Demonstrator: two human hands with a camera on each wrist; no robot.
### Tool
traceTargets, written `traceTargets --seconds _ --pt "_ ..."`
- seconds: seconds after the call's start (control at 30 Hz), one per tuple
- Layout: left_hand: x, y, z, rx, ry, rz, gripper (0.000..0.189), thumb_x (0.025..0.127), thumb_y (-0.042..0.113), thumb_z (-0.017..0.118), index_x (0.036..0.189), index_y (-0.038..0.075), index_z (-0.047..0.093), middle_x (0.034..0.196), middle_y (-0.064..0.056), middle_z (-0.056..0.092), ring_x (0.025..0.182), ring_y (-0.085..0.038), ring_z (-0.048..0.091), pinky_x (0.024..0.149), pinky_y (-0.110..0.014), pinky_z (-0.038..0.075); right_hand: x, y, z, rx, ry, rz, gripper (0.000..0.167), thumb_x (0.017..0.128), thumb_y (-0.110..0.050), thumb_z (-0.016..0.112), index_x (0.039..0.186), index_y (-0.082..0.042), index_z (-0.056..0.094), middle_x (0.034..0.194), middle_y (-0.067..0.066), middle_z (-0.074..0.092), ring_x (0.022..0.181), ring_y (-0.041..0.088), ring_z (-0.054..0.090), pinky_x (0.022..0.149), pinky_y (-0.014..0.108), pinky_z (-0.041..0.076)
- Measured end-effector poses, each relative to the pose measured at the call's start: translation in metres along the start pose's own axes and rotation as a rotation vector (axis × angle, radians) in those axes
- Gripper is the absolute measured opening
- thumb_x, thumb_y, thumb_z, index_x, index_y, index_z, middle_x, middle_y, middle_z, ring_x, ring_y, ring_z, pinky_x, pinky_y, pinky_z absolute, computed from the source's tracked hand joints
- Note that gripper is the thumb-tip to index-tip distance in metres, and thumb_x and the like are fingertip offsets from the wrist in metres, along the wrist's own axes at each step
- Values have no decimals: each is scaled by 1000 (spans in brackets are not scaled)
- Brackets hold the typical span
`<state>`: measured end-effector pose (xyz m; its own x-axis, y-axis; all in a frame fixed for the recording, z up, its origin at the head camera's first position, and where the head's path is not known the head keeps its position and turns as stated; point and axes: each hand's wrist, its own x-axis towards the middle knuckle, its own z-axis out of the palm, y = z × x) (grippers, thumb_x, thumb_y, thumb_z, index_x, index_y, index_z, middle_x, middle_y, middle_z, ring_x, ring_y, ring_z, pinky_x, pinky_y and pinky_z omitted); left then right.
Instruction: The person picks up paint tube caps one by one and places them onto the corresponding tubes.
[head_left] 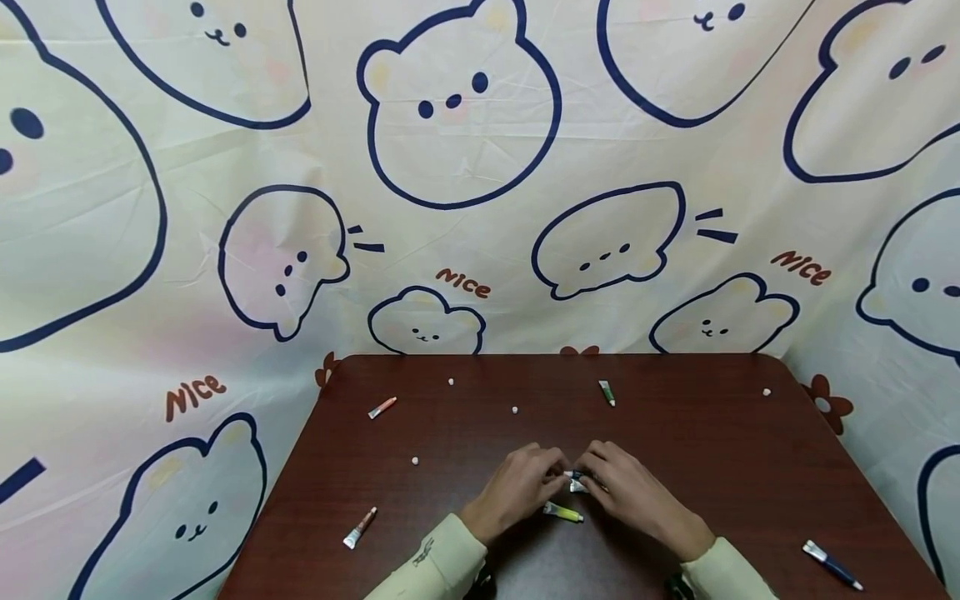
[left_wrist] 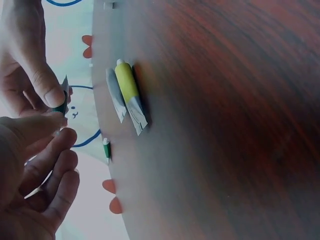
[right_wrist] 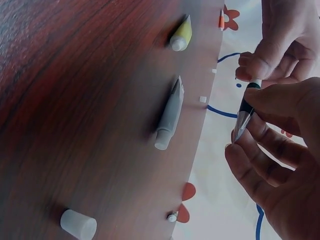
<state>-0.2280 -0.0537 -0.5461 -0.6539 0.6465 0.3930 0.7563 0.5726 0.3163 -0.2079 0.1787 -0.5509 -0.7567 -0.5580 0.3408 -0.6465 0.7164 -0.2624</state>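
In front of me, just above the dark table, both hands meet at a small dark green paint tube (right_wrist: 246,107) with a silver end. My right hand (head_left: 628,492) holds the tube's body between thumb and fingers. At its other end, my left hand (head_left: 525,483) pinches the white cap (right_wrist: 257,81), mostly covered by the fingertips. Below the hands lie a yellow paint tube (head_left: 564,512) and a grey paint tube (right_wrist: 171,115), side by side with white caps on. A loose white cap (right_wrist: 78,225) rests on the table in the right wrist view.
On the brown table (head_left: 690,433) lie an orange tube (head_left: 382,407), a brown tube (head_left: 361,528), a green tube (head_left: 607,393) and a navy tube (head_left: 832,565). Several small white caps (head_left: 415,461) are scattered about. A bear-print cloth (head_left: 465,167) hangs behind.
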Motion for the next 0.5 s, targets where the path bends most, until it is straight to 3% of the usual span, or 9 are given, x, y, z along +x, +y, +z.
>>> traceTargets --seconds 0.17,0.5 --pt "0 0 -1 13 2 8 8 104 22 76 111 18 79 103 7 82 87 -11 70 74 -11 50 0 1 -2 13 -3 3 16 98 -11 82 109 -19 76 105 -9 63 92 5 56 74 27 55" --pt "2 1 -1 36 12 7 11 100 23 82 107 16 77 97 8 80 86 -5 66 75 -11 49 1 1 -1 -2 -10 8 16 98 -11 82 109 -20 75 106 -10 63 92 5 56 74 27 55"
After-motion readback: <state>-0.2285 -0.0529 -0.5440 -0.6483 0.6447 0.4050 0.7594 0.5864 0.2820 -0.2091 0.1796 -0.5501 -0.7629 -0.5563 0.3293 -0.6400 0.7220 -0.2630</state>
